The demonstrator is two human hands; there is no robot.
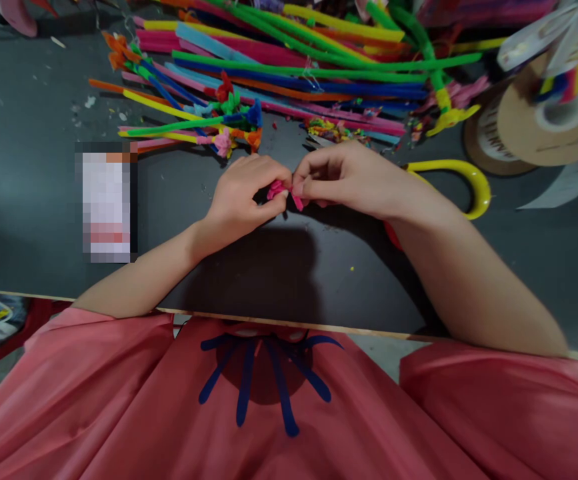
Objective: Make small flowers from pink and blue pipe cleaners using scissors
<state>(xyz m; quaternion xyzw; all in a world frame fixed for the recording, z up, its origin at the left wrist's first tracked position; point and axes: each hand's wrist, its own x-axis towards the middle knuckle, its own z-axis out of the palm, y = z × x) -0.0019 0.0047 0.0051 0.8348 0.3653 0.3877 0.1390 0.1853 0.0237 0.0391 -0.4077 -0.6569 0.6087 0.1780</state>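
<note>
A small bent piece of pink pipe cleaner (275, 190) is pinched between the thumb and fingers of my left hand (249, 190). My right hand (341, 177) grips the same pink piece from the other side, thumb against forefinger, with a short end poking out below. The fingertips of both hands almost meet above the dark table (179, 193). Under my right wrist lie scissors with a yellow handle loop (479, 190), their blades partly covered by my hand. How the pink piece is twisted is partly hidden by my fingers.
Long pipe cleaners (299, 67) in many colours are heaped at the back, with finished-looking pipe cleaner flowers (226, 141) at their near side. Ribbon spools (513, 127) stand at the right. A blurred-out phone-like object (106, 207) lies at the left. Small colourful clippings (336, 130) are scattered behind my hands.
</note>
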